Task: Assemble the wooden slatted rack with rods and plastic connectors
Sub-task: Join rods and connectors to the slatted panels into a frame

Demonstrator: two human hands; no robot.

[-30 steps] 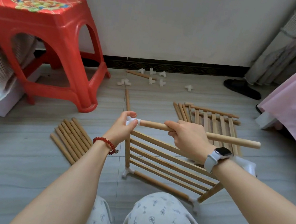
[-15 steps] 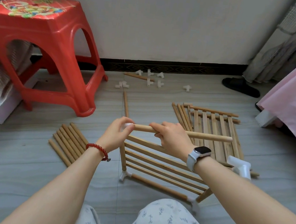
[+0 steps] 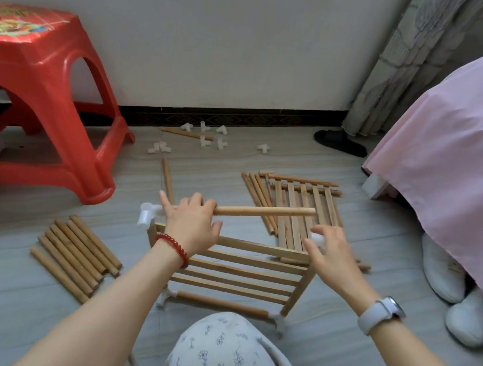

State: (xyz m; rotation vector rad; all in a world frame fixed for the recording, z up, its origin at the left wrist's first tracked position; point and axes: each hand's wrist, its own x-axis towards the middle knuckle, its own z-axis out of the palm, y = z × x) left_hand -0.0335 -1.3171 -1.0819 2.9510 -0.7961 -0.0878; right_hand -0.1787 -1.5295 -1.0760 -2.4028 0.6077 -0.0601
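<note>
Left hand (image 3: 190, 222) wrapped round the rod (image 3: 264, 211), long axis running rightward, free end above the right hand (image 3: 331, 251). Right fingers loosely curled over the white connector (image 3: 317, 239) on the rack (image 3: 241, 270) corner, grip uncertain; nearer that end.

left grip (image 3: 190, 223) curled, right grip (image 3: 329, 249) spread

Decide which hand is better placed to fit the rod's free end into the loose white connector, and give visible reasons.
Probably the right hand: it is at the white connector near the rod's free end. The left hand already holds the rod by its other end, steadying it.
</note>
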